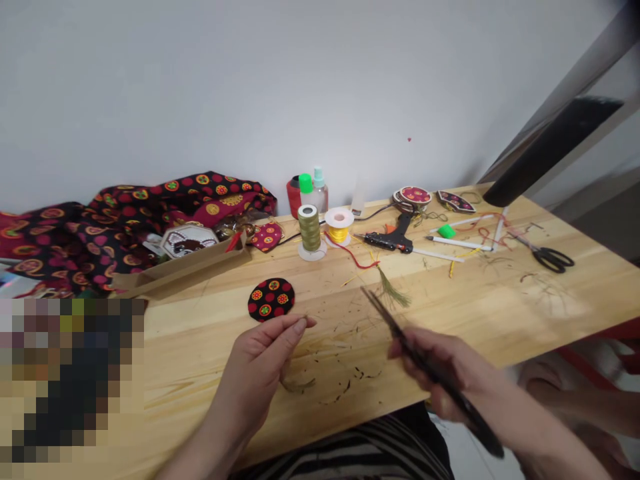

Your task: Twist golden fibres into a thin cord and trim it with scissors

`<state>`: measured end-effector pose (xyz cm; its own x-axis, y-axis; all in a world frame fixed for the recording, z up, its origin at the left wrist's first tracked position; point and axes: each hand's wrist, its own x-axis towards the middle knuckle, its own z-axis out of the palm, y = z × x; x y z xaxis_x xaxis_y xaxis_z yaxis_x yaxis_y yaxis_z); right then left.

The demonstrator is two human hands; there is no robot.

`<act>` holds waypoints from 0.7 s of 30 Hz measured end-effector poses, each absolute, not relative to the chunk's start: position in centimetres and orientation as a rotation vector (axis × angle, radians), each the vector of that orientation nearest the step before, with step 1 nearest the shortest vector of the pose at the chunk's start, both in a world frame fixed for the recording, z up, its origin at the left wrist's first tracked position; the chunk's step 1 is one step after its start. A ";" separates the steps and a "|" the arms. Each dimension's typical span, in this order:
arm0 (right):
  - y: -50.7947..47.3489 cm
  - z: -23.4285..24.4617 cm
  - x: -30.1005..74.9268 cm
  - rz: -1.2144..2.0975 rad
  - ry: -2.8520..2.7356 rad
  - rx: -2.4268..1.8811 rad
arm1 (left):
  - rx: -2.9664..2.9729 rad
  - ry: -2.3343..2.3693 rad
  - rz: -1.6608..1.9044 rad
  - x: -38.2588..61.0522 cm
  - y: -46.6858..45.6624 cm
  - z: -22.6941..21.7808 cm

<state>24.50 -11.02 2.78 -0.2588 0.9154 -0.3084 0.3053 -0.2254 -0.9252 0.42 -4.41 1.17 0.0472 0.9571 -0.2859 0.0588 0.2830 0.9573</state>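
Observation:
My left hand [265,353] is closed in a pinch above the table, thumb against forefinger. What sits between the fingertips is too small to make out. Just below that hand shows a wisp of olive-green threads [300,386]; whether it is held or lies on the wood I cannot tell. A pair of long black scissors [383,308] is gripped in my right hand [440,367], blades pointing up and left, slightly blurred. Beyond the left fingertips lies a round black patterned fabric piece [271,299]. An olive tassel [393,287] with a red cord rests beyond the scissor blades.
Behind stand an olive thread spool [310,230], a yellow thread spool [339,227] and bottles [320,190]. A black glue gun [393,237] and other scissors [553,259] lie rightward. A cardboard box [190,270] and patterned cloth [125,213] occupy the left. Another person's limb [575,403] shows at right.

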 end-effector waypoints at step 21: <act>-9.8 2.7 20.1 1.718 -1.589 -1.312 | 1.023 1.225 0.771 0.9 -5.4 2.6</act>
<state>20.08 -9.80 2.73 -0.4435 0.8326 -0.3318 0.2659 -0.2313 -0.9359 0.88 -5.44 2.63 0.1991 0.9052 -0.3755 0.0527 0.3728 0.9264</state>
